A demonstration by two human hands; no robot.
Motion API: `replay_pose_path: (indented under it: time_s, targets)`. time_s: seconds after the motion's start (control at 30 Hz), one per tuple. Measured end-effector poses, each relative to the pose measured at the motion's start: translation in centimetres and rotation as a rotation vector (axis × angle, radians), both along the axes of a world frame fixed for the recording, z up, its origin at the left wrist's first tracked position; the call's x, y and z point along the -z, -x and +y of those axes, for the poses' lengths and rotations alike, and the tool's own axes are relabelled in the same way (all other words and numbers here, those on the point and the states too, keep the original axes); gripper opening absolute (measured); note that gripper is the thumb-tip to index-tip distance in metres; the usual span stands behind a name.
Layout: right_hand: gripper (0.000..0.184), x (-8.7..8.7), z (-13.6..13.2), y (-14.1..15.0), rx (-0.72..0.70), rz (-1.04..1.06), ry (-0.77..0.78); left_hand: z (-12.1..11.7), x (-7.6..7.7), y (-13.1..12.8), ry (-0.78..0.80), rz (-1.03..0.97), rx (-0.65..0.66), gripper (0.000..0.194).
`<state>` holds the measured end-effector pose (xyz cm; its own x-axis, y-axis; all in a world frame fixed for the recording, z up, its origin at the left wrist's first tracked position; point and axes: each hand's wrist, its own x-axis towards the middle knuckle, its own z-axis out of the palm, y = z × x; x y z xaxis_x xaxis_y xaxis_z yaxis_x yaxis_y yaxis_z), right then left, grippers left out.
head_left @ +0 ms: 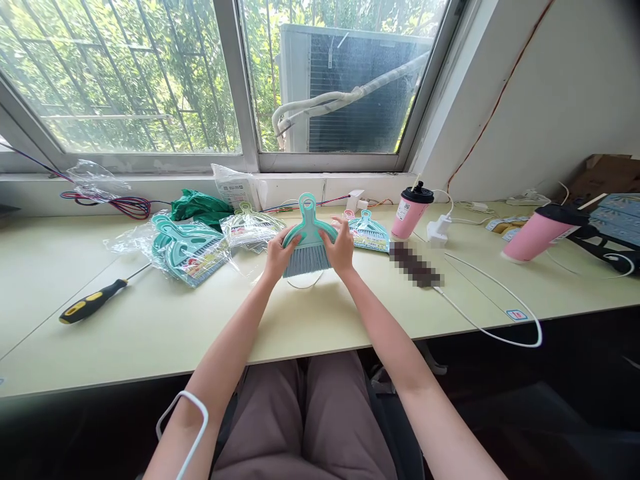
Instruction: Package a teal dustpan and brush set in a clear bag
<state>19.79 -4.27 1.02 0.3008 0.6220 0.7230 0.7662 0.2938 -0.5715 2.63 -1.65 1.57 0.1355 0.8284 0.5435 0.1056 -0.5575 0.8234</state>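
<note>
Between my two hands a mint-green hand brush (308,248) with grey bristles is held upright, its looped handle pointing away from me; a matching green piece seems to lie behind it. My left hand (279,255) grips its left edge, thumb on the front. On the right edge my right hand (341,249) grips it, thumb on the front and index finger raised. Left of my hands lies a bagged stack of green brush sets (187,250), with another wrapped set (253,227) beside it. Behind my right hand is one more packaged brush set (369,230).
A black-and-yellow screwdriver (95,301) lies at the left. Pink cups (411,217) with black lids stand at the right, near a white charger (439,230) and its looping cable (537,333). A green plastic bag (203,208) and coiled wires (133,205) sit by the window.
</note>
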Motion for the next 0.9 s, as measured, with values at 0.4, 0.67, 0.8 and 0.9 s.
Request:
replay_pose_path:
  time_s: [0.4, 0.67, 0.8, 0.9]
  targets:
    - [0.050, 0.5, 1.5, -1.2, -0.275, 0.400, 0.246, 1.2, 0.8, 0.6, 0.101, 0.045, 0.098, 0.040]
    - [0.042, 1.0, 1.8, -1.1, -0.239, 0.512, 0.324, 1.2, 1.0, 0.5, 0.061, 0.055, 0.032, 0.032]
    - [0.044, 1.0, 1.7, -1.0, -0.228, 0.496, 0.339, 1.2, 1.0, 0.5, 0.077, 0.035, 0.028, 0.033]
    - [0.051, 0.6, 1.6, -1.4, -0.373, 0.508, 0.333, 1.2, 1.0, 0.4, 0.115, -0.021, 0.052, 0.033]
